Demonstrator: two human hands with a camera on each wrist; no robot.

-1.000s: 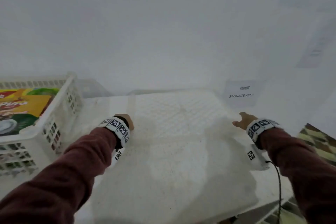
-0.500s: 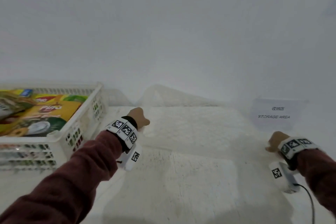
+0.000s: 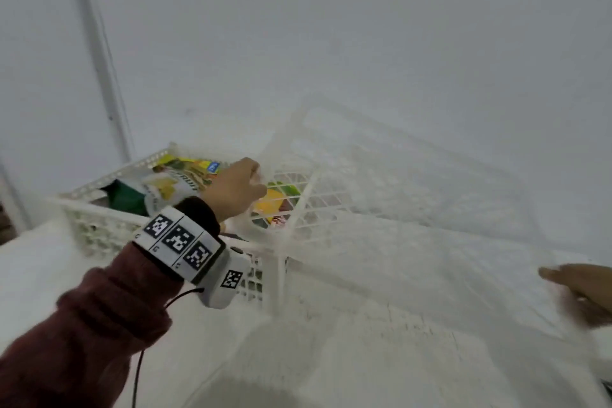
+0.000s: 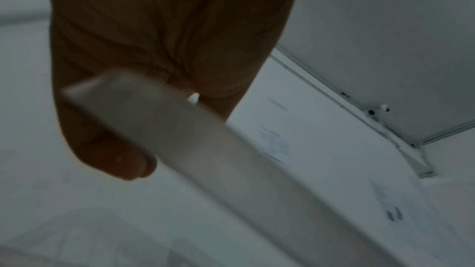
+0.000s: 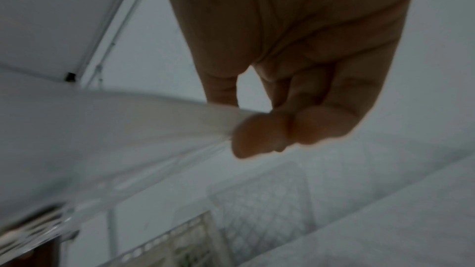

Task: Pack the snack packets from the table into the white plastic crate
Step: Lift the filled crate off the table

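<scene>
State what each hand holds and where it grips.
Both hold a second, empty white crate over the packed one: the left hand grips its rim, the right hand pinches its opposite edge.

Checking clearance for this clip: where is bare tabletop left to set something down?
Bare tabletop lies nearest the camera, between the left hand and right hand, below the empty crate both grip. Crowded: the packed crate, full of snack packets, with the empty crate tilted over its right end.
</scene>
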